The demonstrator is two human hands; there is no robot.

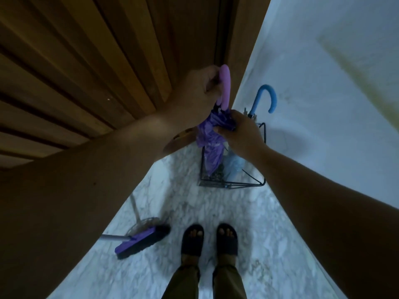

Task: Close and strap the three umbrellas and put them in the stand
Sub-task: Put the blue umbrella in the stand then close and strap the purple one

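A folded purple umbrella (210,147) with a pink curved handle stands tip down inside the black wire stand (233,184). My left hand (196,93) grips the pink handle at the top. My right hand (241,130) squeezes the bunched purple canopy just below the handle. A blue umbrella (264,98) with a light blue hooked handle sits in the stand to the right, its folded canopy low behind my right wrist. No third umbrella shows.
A wooden slatted door (97,72) fills the left. A white wall (323,104) rises on the right. A purple-headed broom (140,240) lies on the marble floor at lower left. My sandalled feet (209,238) stand in front of the stand.
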